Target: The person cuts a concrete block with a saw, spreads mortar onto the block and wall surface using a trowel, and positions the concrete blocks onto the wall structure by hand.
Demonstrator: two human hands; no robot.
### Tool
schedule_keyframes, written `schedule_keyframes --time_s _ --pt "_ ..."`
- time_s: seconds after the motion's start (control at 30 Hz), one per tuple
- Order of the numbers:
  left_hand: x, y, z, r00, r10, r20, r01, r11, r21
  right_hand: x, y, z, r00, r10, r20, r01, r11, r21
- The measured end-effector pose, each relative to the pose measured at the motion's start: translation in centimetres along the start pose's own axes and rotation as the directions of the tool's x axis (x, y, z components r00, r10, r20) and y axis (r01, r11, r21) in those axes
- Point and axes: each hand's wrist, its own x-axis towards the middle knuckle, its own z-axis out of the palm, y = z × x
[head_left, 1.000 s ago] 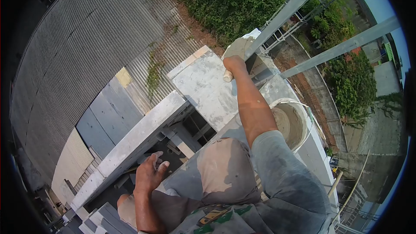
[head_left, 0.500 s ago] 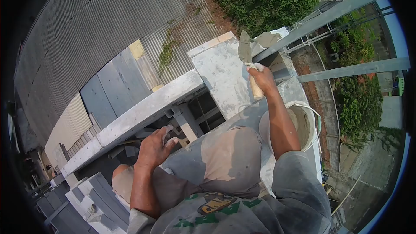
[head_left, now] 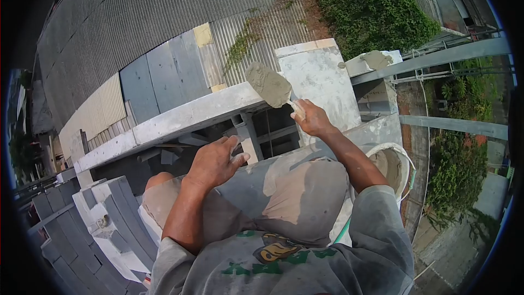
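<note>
My right hand (head_left: pixel 313 118) is closed around the handle of a trowel (head_left: pixel 271 86). Grey mortar covers the blade, which points up and to the left over the long white ledge (head_left: pixel 185 116). My left hand (head_left: pixel 216 162) hovers above my knee with thumb and fingers apart, holding nothing. A lump of mortar (head_left: pixel 376 60) sits on a white block beyond my right hand. By my right forearm stands a white bucket (head_left: pixel 408 170) with mortar inside, partly hidden by the arm.
Metal beams (head_left: pixel 436 59) run off to the right. Below the ledge is a dark opening with a grey post (head_left: pixel 249 141). Grey blocks (head_left: pixel 131 213) are stacked at lower left. A corrugated roof (head_left: pixel 180 11) and green foliage (head_left: pixel 371 5) lie beyond, with a drop on the right.
My right hand has swung the trowel left, away from the mortar lump, and the blade now shows a load of mortar. My left hand stays open. The view has shifted slightly.
</note>
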Motion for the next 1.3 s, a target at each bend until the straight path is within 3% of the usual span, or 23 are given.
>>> schedule_keyframes --time_s 0.13,0.33,0.43,0.53,0.63,0.73,0.93,1.13,1.17,1.3 --pt "-0.1 0.4 -0.7 0.990 -0.103 0.093 0.104 0.994 -0.012 0.2 0.3 3.4 1.000 0.026 -0.012 -0.028 0.987 -0.157" --pt "-0.4 -0.1 -0.3 0.999 0.029 -0.042 -0.030 1.000 -0.004 -5.8 1.7 1.8 0.988 0.057 0.143 -0.023 0.974 -0.227" --pt "-0.5 0.0 -0.4 0.999 0.044 -0.012 -0.044 0.998 0.038 -8.5 2.5 0.7 0.953 0.152 0.263 -0.068 0.951 -0.301" --pt "-0.9 0.6 -0.7 0.999 0.040 0.003 -0.040 0.999 0.015 -10.2 2.7 -1.7 0.962 0.121 0.245 -0.045 0.955 -0.293" --pt "-1.4 1.1 -1.0 0.998 0.038 0.039 -0.039 0.999 0.008 -8.9 -1.0 -4.3 0.996 0.086 0.030 -0.075 0.960 -0.269" --pt "-1.6 1.3 -1.0 0.999 0.022 0.046 -0.023 1.000 0.017 -5.2 -3.2 -5.3 0.983 -0.076 -0.166 0.023 0.954 -0.300" --pt "-1.9 1.2 -0.9 0.998 -0.045 0.037 0.044 0.998 0.034 0.1 1.2 -2.6 0.953 -0.258 -0.158 0.099 0.761 -0.641" --pt "-1.4 1.4 -0.7 0.999 -0.014 0.052 0.012 1.000 0.026 1.7 3.3 1.7 0.991 -0.137 -0.006 0.066 0.514 -0.855" --pt "-1.4 1.3 -0.5 0.999 -0.011 0.044 0.010 1.000 0.023 2.2 3.3 1.5 0.982 -0.188 0.000 0.092 0.481 -0.872" --pt "-0.5 1.4 -0.6 0.997 -0.009 0.079 0.007 1.000 0.016 4.8 2.3 1.7 1.000 -0.006 -0.017 -0.011 0.537 -0.843"
